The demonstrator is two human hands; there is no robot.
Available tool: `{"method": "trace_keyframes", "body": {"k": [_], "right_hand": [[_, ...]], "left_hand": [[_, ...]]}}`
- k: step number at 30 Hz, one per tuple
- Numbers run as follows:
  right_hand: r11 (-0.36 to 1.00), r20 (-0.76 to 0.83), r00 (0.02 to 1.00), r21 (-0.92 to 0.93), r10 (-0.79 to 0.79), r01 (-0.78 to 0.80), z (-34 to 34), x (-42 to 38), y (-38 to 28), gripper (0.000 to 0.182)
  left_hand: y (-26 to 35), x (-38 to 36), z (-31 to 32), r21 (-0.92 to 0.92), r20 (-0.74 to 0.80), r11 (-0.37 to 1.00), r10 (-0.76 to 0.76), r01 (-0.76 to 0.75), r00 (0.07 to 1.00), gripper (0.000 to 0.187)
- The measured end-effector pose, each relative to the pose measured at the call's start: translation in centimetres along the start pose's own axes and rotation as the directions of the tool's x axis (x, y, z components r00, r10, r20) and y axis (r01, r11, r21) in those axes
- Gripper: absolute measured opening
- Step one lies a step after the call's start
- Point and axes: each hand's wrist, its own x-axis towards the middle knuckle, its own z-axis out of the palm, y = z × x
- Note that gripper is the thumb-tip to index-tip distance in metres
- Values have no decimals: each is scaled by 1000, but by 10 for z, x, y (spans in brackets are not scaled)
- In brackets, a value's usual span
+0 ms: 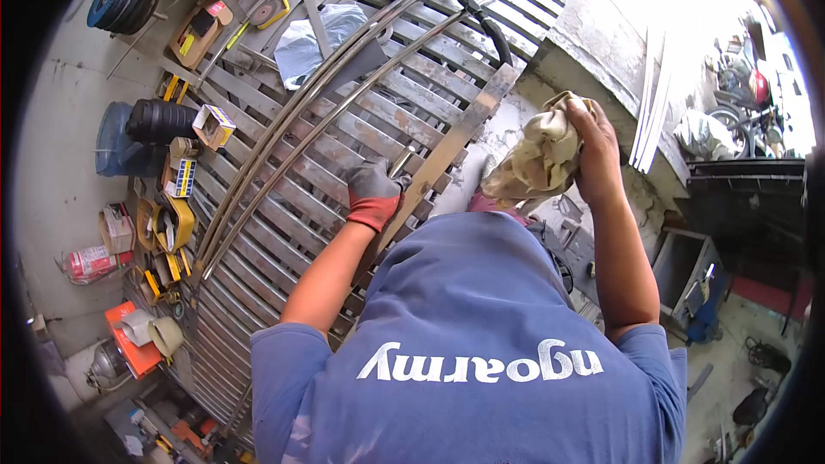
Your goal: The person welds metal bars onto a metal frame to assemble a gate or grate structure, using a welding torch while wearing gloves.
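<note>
My left hand (372, 191), in a grey and red work glove, rests closed at the edge of the slatted metal table (400, 125). A short metal piece (402, 156) shows beside its fingers; whether they grip it is hard to see. My bare right hand (599, 153) is raised off the table's near side, its fingers wrapped round a crumpled beige cloth (546, 148) with stains. Long curved metal tubes (284, 125) lie across the slats beyond my left hand. A black welding electrode holder (474, 10) lies at the table's far right corner.
A tape measure (269, 12) and a plastic bag (311, 41) lie on the table. Small boxes (214, 126) and yellow tools (174, 223) line its left side. A fire extinguisher (88, 264) stands by the wall. A metal cabinet (685, 268) is at right.
</note>
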Motion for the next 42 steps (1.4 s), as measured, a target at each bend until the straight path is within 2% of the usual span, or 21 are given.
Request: {"method": "trace_keyframes", "body": {"k": [1, 4, 7, 9, 12, 16, 17, 18, 22, 23, 25, 26, 28, 30, 32, 33, 34, 36, 37, 39, 42], "right_hand": [[999, 5, 999, -9, -33, 33, -8, 15, -6, 41], [994, -10, 997, -81, -74, 73, -26, 62, -31, 43], [990, -60, 993, -105, -104, 98, -32, 106, -61, 44], [967, -46, 980, -181, -191, 180, -55, 155, -65, 41], [791, -51, 925, -537, -377, 293, -67, 216, -82, 43], [902, -32, 976, -389, -216, 187, -57, 299, -106, 53], [919, -17, 985, -365, -170, 152, -53, 317, -112, 56], [893, 74, 982, -407, -176, 191, -53, 349, -108, 60], [747, 159, 940, -573, -303, 338, -37, 465, -100, 67], [630, 239, 917, -670, -319, 394, -19, 485, -109, 73], [337, 385, 866, -808, -320, 484, 7, 514, -139, 86], [200, 472, 704, -737, -531, 645, 14, 534, -139, 95], [107, 601, 664, -700, -445, 706, 30, 570, -157, 85], [98, 663, 637, -659, -393, 746, 70, 533, -183, 73], [71, 823, 396, -404, -407, 912, 85, 499, -194, 61], [37, 894, 234, -239, -381, 970, 90, 475, -199, 56], [152, 910, 369, -345, -188, 926, 94, 455, -205, 76], [319, 939, 340, -340, 58, 884, 103, 386, -226, 82], [427, 946, 324, -296, 9, 855, 102, 355, -229, 81], [437, 999, -34, 19, 28, 899, 100, 345, -241, 74], [504, 966, -222, 128, 130, 854, 106, 312, -259, 67]], "left_hand": [[-7, 1, 13, 1, -47, 1000, 10, -10, 999, 44], [-13, 7, 37, 0, -104, 997, -73, 74, 992, 38], [-7, 14, 33, 113, -252, 993, 2, 28, 968, 30], [1, 21, 37, 1, -276, 999, -39, 41, 961, 22], [0, 22, 56, -115, -226, 981, -178, 156, 958, 20], [19, 37, 72, 224, -257, 937, -206, 266, 944, 17], [14, 46, 100, 223, -263, 899, -317, 377, 911, 18], [29, 47, 93, 206, -364, 915, -258, 348, 895, 18], [74, 100, 121, 532, -230, 755, -308, 384, 923, 39], [94, 111, 92, 389, 2, 857, -367, 338, 930, 60], [113, 100, 72, 207, -263, 951, -173, 231, 949, 75], [120, 92, 59, 132, -268, 963, -193, 234, 944, 80], [135, 57, 18, -17, -273, 973, -225, 229, 935, 89], [132, 20, 30, 41, -418, 945, -279, 324, 865, 110], [124, -14, 64, -311, -582, 910, -410, 274, 702, 115], [135, -30, 56, -210, -626, 908, -410, 363, 664, 110], [141, -51, 43, -415, -384, 801, -584, 431, 715, 105], [147, -78, 49, -120, -448, 802, -569, 584, 689, 103], [152, -91, 52, 25, -479, 760, -561, 649, 675, 103], [164, -99, 43, 62, -406, 593, -719, 803, 563, 97], [161, -122, 70, -31, -449, 595, -726, 803, 521, 98]]}}
